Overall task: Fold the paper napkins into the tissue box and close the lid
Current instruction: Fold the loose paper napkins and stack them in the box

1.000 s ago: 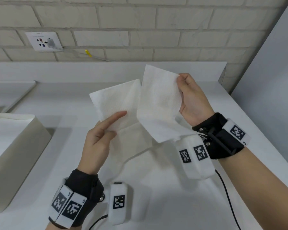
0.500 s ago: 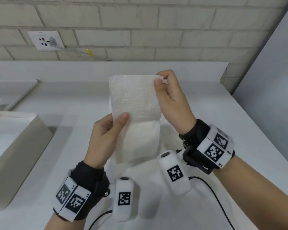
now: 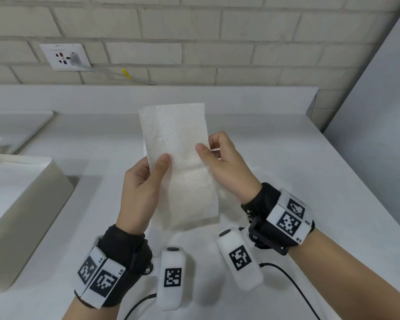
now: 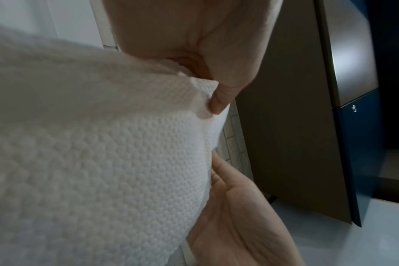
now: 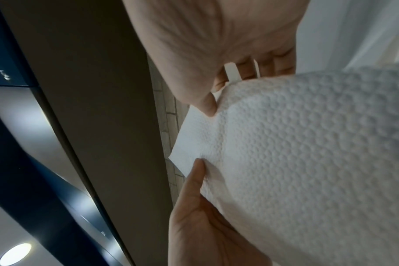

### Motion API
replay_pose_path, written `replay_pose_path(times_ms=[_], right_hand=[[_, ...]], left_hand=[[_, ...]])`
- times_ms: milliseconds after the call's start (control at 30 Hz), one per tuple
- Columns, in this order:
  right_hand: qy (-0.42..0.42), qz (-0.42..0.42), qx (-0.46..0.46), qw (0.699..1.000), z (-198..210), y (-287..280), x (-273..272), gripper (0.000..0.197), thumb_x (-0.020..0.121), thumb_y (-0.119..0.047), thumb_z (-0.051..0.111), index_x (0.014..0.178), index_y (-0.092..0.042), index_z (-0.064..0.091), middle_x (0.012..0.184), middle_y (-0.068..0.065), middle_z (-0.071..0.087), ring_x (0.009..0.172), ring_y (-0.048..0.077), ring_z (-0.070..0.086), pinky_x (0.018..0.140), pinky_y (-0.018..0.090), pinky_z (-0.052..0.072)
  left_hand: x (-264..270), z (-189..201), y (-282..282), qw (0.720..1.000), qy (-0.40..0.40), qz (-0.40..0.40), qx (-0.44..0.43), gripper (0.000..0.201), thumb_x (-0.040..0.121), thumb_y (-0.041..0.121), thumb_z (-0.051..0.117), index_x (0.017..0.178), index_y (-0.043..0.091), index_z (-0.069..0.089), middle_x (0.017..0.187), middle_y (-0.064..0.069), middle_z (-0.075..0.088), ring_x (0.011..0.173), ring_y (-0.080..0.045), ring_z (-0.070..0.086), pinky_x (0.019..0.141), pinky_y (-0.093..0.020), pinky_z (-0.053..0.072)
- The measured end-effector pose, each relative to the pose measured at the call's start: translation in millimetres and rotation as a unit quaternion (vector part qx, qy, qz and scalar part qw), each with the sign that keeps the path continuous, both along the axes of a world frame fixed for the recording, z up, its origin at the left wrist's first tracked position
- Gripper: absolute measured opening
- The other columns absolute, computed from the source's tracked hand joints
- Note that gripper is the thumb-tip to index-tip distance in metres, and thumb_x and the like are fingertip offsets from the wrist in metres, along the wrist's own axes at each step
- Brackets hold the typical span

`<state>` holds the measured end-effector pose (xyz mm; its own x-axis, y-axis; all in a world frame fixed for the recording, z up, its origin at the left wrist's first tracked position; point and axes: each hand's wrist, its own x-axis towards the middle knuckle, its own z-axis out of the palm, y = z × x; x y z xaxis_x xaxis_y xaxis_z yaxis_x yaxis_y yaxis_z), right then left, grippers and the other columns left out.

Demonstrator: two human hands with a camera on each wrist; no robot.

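Note:
A white embossed paper napkin, folded into a tall narrow strip, stands upright above the counter in the head view. My left hand pinches its left edge near the middle, thumb on the front. My right hand pinches the right edge at about the same height. Both wrist views show the napkin close up with a thumb pressed on its edge. The beige tissue box sits open at the left with white paper inside.
More white napkin paper lies on the counter under my hands. A flat white lid-like panel lies at the far left. A wall socket with a cable sits on the brick wall. A grey cabinet side bounds the right.
The two napkin halves came together into one folded strip. My right hand slid from the top corner down to the middle of the right edge; the left thumb now presses the front.

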<state>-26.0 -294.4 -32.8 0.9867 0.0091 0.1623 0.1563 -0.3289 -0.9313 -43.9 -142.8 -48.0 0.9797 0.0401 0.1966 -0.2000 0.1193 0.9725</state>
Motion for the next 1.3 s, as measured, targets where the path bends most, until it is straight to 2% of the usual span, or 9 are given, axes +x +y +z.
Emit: replay_pose_path(times_ms=[367, 533, 667, 733, 900, 967, 1033, 1100, 1300], right_hand=[[0.037, 0.011, -0.009, 0.999, -0.2, 3.2, -3.8, 0.026, 0.099, -0.027, 0.038, 0.077, -0.016, 0.029, 0.077, 0.0, 0.031, 0.064, 0.011, 0.03, 0.056, 0.019, 0.029], [0.085, 0.063, -0.015, 0.994, -3.2, 5.7, -3.7, 0.033, 0.098, -0.03, 0.038, 0.112, 0.0, 0.041, 0.105, 0.029, 0.054, 0.094, 0.04, 0.054, 0.089, 0.046, 0.047], [0.095, 0.039, 0.032, 0.994, -3.4, 6.3, -3.0, 0.02, 0.099, -0.028, 0.039, 0.109, -0.011, 0.036, 0.094, 0.005, 0.048, 0.084, 0.018, 0.05, 0.076, 0.03, 0.043], [0.117, 0.036, 0.1, 0.987, -5.9, 6.0, -3.0, 0.033, 0.095, -0.026, 0.049, 0.118, -0.02, 0.027, 0.105, -0.005, 0.055, 0.093, 0.013, 0.058, 0.085, 0.03, 0.048], [0.1, 0.065, 0.116, 0.986, -11.5, 6.8, -0.4, 0.039, 0.087, -0.008, 0.061, 0.123, -0.013, 0.048, 0.116, 0.001, 0.063, 0.106, 0.016, 0.062, 0.093, 0.031, 0.049], [0.063, 0.039, 0.099, 0.992, -10.3, 6.7, -0.4, 0.028, 0.089, -0.006, 0.057, 0.113, -0.019, 0.051, 0.109, -0.005, 0.063, 0.098, 0.008, 0.062, 0.085, 0.02, 0.05], [0.037, 0.022, 0.071, 0.997, -10.1, 8.9, -0.3, 0.022, 0.093, -0.009, 0.051, 0.109, -0.022, 0.044, 0.099, -0.017, 0.056, 0.089, -0.002, 0.056, 0.078, 0.011, 0.046], [0.039, 0.013, 0.055, 0.998, -10.2, 14.4, -0.7, 0.014, 0.098, -0.013, 0.041, 0.109, -0.019, 0.035, 0.092, -0.017, 0.049, 0.086, 0.003, 0.053, 0.074, 0.014, 0.043], [0.092, 0.013, 0.102, 0.99, -16.8, 33.8, 1.6, 0.012, 0.101, -0.018, 0.028, 0.11, -0.015, 0.022, 0.103, -0.004, 0.042, 0.088, 0.011, 0.046, 0.072, 0.022, 0.039]], left_hand=[[0.8, 1.2, -2.6, 1.0, -0.004, -0.001, -0.013, 0.024, 0.098, 0.01, 0.045, 0.089, 0.015, 0.067, 0.081, 0.012, 0.073, 0.079, -0.003, 0.067, 0.069, -0.014, 0.05], [3.7, -3.6, -2.4, 1.0, -0.007, -0.014, 0.017, 0.018, 0.095, 0.008, 0.052, 0.101, 0.021, 0.062, 0.09, 0.012, 0.072, 0.083, -0.003, 0.068, 0.069, -0.015, 0.05], [5.5, -7.1, 1.6, 0.998, -0.024, -0.05, 0.027, 0.033, 0.082, 0.016, 0.051, 0.114, 0.024, 0.057, 0.112, 0.0, 0.067, 0.101, -0.013, 0.065, 0.08, -0.021, 0.052], [6.0, -6.0, 1.3, 0.997, -0.032, -0.07, 0.013, 0.038, 0.081, 0.013, 0.048, 0.117, 0.026, 0.054, 0.114, 0.003, 0.065, 0.104, -0.011, 0.064, 0.081, -0.021, 0.051], [8.3, -2.5, 2.4, 0.993, -0.069, -0.079, 0.055, 0.072, 0.081, 0.008, 0.049, 0.137, 0.04, 0.016, 0.14, 0.01, 0.042, 0.123, -0.005, 0.049, 0.099, -0.022, 0.044], [10.3, -5.2, 6.6, 0.996, -0.012, -0.081, 0.042, 0.083, 0.085, 0.008, 0.059, 0.14, 0.041, 0.006, 0.13, 0.011, 0.054, 0.115, -0.005, 0.057, 0.094, -0.023, 0.048], [13.4, -8.8, 11.0, 0.994, 0.033, -0.08, 0.071, 0.071, 0.085, 0.009, 0.064, 0.142, 0.029, 0.026, 0.122, 0.008, 0.061, 0.11, -0.009, 0.061, 0.087, -0.025, 0.05], [14.6, -9.9, 12.4, 0.988, 0.04, -0.067, 0.13, 0.051, 0.083, 0.008, 0.063, 0.128, 0.019, 0.043, 0.117, 0.005, 0.062, 0.108, -0.014, 0.062, 0.082, -0.027, 0.051], [10.3, -8.1, 5.0, 0.975, -0.004, -0.052, 0.215, 0.047, 0.086, -0.015, 0.032, 0.116, 0.02, 0.026, 0.104, 0.011, 0.05, 0.074, 0.012, 0.057, 0.063, -0.012, 0.047]])
